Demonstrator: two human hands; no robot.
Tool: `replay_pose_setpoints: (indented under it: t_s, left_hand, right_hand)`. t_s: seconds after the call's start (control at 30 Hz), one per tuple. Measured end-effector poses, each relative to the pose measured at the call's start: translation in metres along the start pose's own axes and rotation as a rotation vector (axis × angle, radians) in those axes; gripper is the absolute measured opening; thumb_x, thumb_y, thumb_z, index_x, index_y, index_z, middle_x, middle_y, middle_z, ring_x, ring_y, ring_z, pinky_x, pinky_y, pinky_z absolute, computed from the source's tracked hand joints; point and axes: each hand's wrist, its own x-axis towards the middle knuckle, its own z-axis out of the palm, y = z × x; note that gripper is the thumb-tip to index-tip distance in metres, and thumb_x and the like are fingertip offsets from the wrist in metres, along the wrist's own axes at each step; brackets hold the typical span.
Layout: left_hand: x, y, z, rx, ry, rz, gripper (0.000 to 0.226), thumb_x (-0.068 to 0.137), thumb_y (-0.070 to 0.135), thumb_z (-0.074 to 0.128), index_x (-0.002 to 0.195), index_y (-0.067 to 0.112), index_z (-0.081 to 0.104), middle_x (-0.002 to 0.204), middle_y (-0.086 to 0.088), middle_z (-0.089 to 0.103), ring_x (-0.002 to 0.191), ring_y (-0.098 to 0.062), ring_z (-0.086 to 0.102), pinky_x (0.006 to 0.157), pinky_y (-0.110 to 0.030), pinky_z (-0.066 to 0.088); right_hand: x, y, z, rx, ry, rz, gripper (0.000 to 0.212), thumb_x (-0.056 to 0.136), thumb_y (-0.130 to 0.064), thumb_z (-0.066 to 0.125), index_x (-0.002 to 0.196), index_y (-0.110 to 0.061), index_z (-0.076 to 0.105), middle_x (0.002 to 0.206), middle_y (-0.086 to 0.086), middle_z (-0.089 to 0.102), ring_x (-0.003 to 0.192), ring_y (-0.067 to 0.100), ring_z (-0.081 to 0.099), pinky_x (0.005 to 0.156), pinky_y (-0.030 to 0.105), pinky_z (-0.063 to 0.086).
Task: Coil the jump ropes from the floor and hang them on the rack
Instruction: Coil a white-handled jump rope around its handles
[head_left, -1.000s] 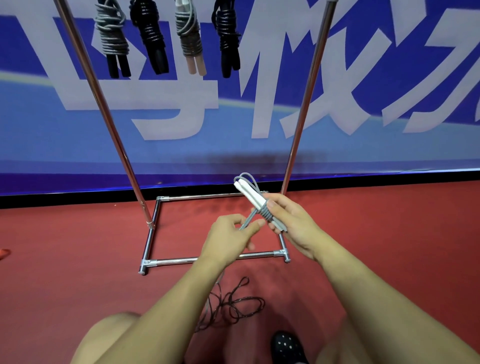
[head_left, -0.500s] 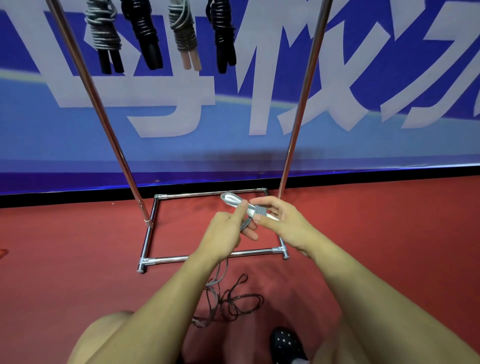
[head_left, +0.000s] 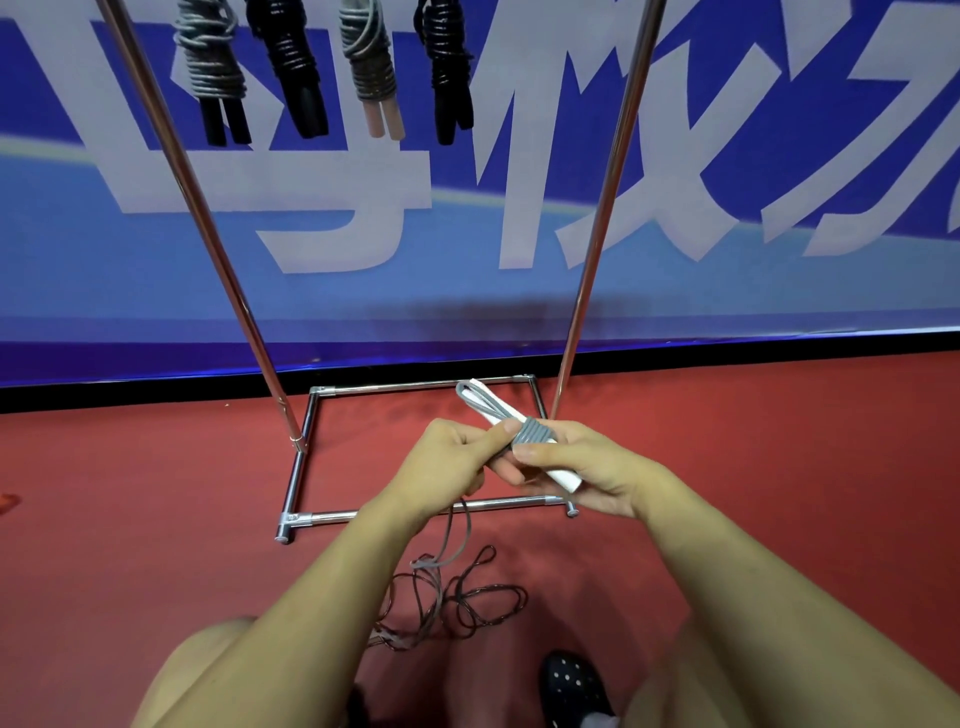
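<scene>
My right hand (head_left: 587, 467) grips the handles (head_left: 563, 475); my left (head_left: 447, 462) has added another wrap of rope (head_left: 532, 434), slack still trailing.

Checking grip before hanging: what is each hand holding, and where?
Right hand grips the white handles near their lower end; left hand pinches the grey cord at the wraps.
</scene>
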Motion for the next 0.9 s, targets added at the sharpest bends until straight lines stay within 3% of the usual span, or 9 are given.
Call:
replay_pose_setpoints:
  t_s: [0.13,0.23,0.3,0.37,0.47,0.57,0.67,0.77,0.9]
  left_hand:
    - [0.002,-0.002,0.000,0.022,-0.025,-0.030,0.054,0.101,0.047,0.056,0.074,0.003,0.073,0.042,0.007,0.051,0.041,-0.011,0.032,0.045,-0.022,0.028]
    - [0.005,-0.004,0.000,0.061,-0.026,-0.088,0.052,0.099,0.056,0.055,0.071,0.013,0.066,0.054,-0.001,0.058,0.039,-0.013,0.040,0.043,-0.020,0.033]
    - [0.008,-0.007,-0.002,0.115,-0.015,-0.150,0.057,0.095,0.062,0.056,0.070,0.011,0.064,0.053,-0.004,0.056,0.040,-0.017,0.046,0.045,-0.021,0.038]
    - [0.010,-0.011,-0.005,0.174,-0.005,-0.199,0.063,0.093,0.067,0.055,0.067,0.010,0.063,0.050,-0.006,0.058,0.045,-0.024,0.055,0.053,-0.025,0.046]
    - [0.013,-0.014,-0.007,0.226,0.013,-0.217,0.064,0.097,0.065,0.050,0.065,0.011,0.062,0.047,-0.006,0.060,0.062,-0.035,0.069,0.063,-0.029,0.048]
    - [0.014,-0.014,-0.007,0.143,0.007,-0.196,0.048,0.106,0.043,0.048,0.077,0.007,0.064,0.050,-0.005,0.060,0.045,-0.022,0.055,0.047,-0.019,0.039]
    - [0.014,-0.014,-0.005,0.153,0.065,-0.145,0.034,0.105,0.035,0.052,0.093,0.008,0.069,0.057,-0.005,0.067,0.040,-0.014,0.041,0.041,-0.018,0.032]
    - [0.014,-0.015,-0.005,0.148,0.127,-0.093,0.027,0.103,0.033,0.056,0.095,0.013,0.072,0.061,-0.003,0.071,0.043,-0.014,0.035,0.043,-0.020,0.030]
    - [0.013,-0.015,-0.003,0.177,0.132,-0.076,0.030,0.103,0.031,0.058,0.088,0.010,0.073,0.070,0.000,0.075,0.044,-0.010,0.033,0.046,-0.023,0.031]
  right_hand:
    - [0.000,-0.001,0.003,0.019,-0.029,0.003,0.040,0.098,-0.004,0.063,0.137,0.001,0.053,0.111,0.022,0.067,0.111,0.035,0.070,0.094,0.040,0.059]
    - [0.002,-0.003,0.003,-0.108,0.048,-0.042,0.038,0.096,-0.002,0.067,0.132,-0.007,0.058,0.109,0.016,0.073,0.098,0.032,0.075,0.081,0.035,0.063]
    - [0.003,-0.003,0.002,-0.235,0.085,-0.052,0.036,0.095,-0.005,0.070,0.129,-0.009,0.060,0.103,0.011,0.075,0.080,0.028,0.075,0.065,0.029,0.062]
    - [0.007,-0.001,0.000,-0.331,0.143,-0.094,0.032,0.093,-0.006,0.072,0.124,-0.009,0.061,0.093,0.009,0.074,0.060,0.020,0.064,0.051,0.026,0.050]
    - [0.011,0.001,-0.007,-0.251,0.229,-0.138,0.026,0.092,-0.004,0.073,0.115,-0.009,0.063,0.079,0.007,0.066,0.054,0.015,0.039,0.049,0.025,0.032]
    - [0.012,-0.002,-0.010,-0.100,0.238,-0.140,0.015,0.096,-0.013,0.070,0.109,-0.010,0.063,0.081,0.009,0.057,0.054,0.013,0.034,0.049,0.024,0.028]
    - [0.013,-0.006,-0.010,0.101,0.251,-0.079,0.033,0.104,-0.038,0.051,0.114,-0.010,0.064,0.086,0.012,0.065,0.054,0.015,0.040,0.051,0.026,0.030]
    - [0.014,-0.004,-0.011,0.134,0.283,-0.043,0.039,0.109,-0.035,0.040,0.122,-0.006,0.063,0.089,0.014,0.070,0.055,0.017,0.046,0.054,0.028,0.034]
    - [0.015,0.002,-0.017,0.015,0.289,-0.072,0.033,0.108,-0.027,0.046,0.128,-0.008,0.063,0.096,0.011,0.072,0.062,0.017,0.051,0.061,0.031,0.037]
